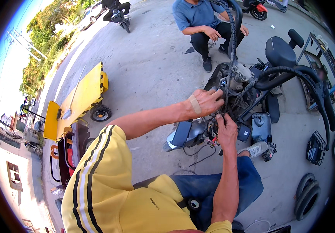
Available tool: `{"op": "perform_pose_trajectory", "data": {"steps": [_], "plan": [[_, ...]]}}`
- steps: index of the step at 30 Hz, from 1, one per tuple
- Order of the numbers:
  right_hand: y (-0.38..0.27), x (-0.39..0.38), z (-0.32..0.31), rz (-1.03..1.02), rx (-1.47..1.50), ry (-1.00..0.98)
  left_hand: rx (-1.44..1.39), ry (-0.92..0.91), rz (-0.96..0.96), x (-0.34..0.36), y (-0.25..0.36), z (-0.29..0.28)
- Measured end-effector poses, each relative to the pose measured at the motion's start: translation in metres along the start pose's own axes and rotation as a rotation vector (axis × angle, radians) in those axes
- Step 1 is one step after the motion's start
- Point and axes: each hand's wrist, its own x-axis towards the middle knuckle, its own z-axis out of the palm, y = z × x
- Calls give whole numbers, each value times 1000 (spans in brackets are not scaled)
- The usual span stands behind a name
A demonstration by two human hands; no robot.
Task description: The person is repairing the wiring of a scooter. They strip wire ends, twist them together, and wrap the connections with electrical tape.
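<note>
A partly stripped electric scooter [235,83] stands before me with its front cover off and a bundle of wires [229,97] exposed below the handlebar. My left hand [206,101], a tan bandage [194,104] across its back, reaches into the bundle with fingers curled closed; what they grip is hidden. Just below and nearer, my right hand [227,131] pinches thumb and fingers together at the wiring, and its tips seem to hold a wire. Loose coloured connectors [213,140] hang beside the right hand. A dark phone-like slab [182,134] rests at the scooter's left side.
A person in a blue shirt [198,17] squats beyond the scooter. At left stands a yellow flatbed cart [80,93]. Tyres [308,196], a black wire basket [316,149] and a metal frame [311,73] are on the right. Black tape [194,204] lies by my lap.
</note>
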Motion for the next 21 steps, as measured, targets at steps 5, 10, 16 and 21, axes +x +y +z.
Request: {"op": "perform_pose_trajectory", "data": {"steps": [5, 10, 16, 21], "plan": [[-9, 0, -4, -31, 37, -8, -124, -81, -59, 12, -2, -17], [-4, 3, -7, 68, -102, -26, -369, -213, -159, 15, -8, -26], [1, 4, -10, 56, -92, -36, -441, -176, -47, 10, -13, -26], [-6, 3, -12, 107, -52, -77, -98, -26, 308, -10, -27, -16]]}}
